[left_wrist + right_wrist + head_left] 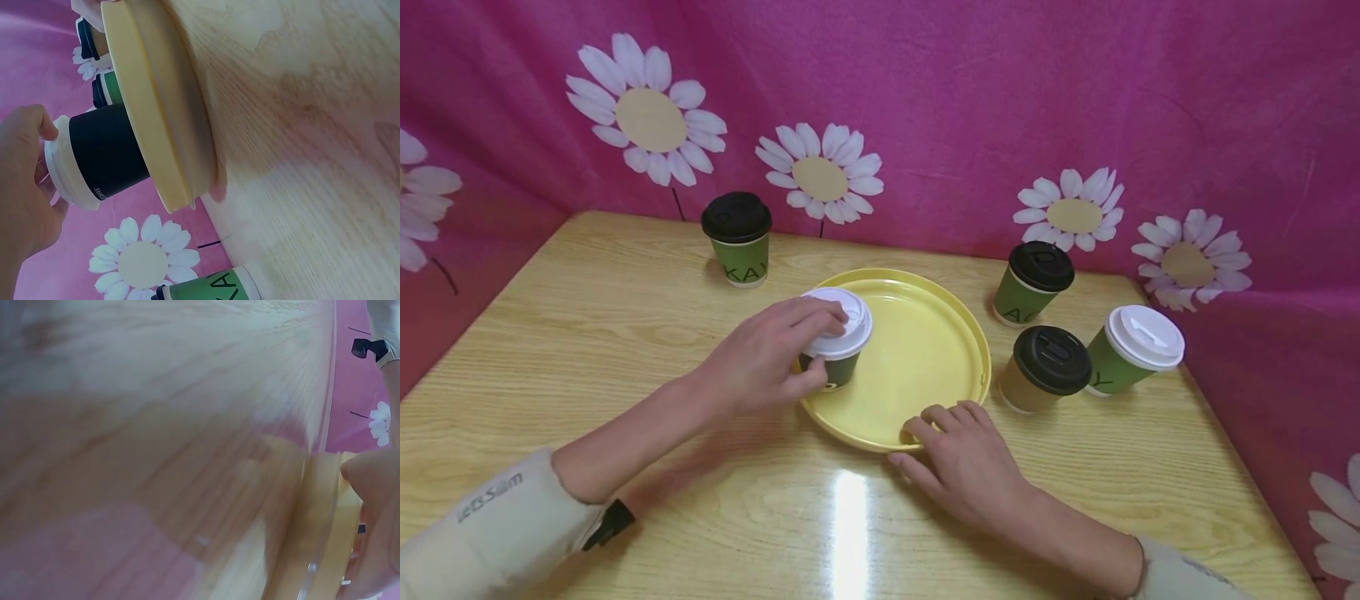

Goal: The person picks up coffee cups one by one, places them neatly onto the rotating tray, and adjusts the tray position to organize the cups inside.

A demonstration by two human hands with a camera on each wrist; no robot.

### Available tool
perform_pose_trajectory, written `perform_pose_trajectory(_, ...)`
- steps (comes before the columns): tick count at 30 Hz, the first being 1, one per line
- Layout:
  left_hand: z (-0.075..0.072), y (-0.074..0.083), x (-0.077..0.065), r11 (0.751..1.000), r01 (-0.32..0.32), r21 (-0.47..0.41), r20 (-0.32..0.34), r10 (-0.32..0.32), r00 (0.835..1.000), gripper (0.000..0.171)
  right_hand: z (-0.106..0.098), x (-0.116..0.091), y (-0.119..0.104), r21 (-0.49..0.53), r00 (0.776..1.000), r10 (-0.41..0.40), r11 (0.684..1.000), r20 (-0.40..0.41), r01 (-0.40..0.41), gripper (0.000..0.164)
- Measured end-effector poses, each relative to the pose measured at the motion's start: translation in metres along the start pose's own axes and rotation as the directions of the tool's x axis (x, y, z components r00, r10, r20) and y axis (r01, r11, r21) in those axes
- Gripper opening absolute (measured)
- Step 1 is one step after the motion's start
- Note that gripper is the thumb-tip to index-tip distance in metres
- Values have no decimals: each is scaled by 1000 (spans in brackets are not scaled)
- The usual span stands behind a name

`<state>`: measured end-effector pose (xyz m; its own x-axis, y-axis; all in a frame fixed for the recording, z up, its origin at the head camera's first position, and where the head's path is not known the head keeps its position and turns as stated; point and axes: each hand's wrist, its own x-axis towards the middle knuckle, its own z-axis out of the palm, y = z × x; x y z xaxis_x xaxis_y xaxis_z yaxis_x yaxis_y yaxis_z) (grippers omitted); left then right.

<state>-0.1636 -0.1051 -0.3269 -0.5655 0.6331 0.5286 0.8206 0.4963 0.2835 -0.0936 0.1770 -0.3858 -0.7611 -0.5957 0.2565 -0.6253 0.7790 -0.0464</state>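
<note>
A dark paper coffee cup (844, 372) with a white lid (859, 333) stands at the left side of a round yellow tray (917, 350). My left hand (760, 354) grips that cup by its lid, fingers over the top and thumb at the near side. In the left wrist view the cup's black body (107, 147) shows upright against the tray's rim (134, 87). At the tray's near right edge, my right hand (973, 467) holds the rim, with fingers curled over it inside and the thumb outside. The right wrist view shows the tray's outer wall (319, 531) beside that hand.
A green cup (741, 254) with a black lid stands at the back left. Right of the tray are another black-lidded green cup (1026, 296), a brown cup (1026, 387) with a black lid, and a white-lidded green cup (1112, 362). A pink daisy-print cloth (940, 108) hangs behind the wooden table (587, 333).
</note>
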Motion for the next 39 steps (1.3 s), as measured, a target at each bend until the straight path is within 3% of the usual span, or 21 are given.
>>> perform_pose_trajectory(12,-5,-8,4,996,78,-38,73,-75,994,31,-1,4,-5,9,1000,-8,1000,28,8,30)
perform_pose_trajectory(24,-8,-25,8,991,73,-111,108,-60,992,36,0,8,-11,7,999,-40,999,24,39,32)
perform_pose_trajectory(39,-6,-30,7,989,59,-132,91,-47,995,34,-2,6,-2,-1,997,-64,998,51,64,41)
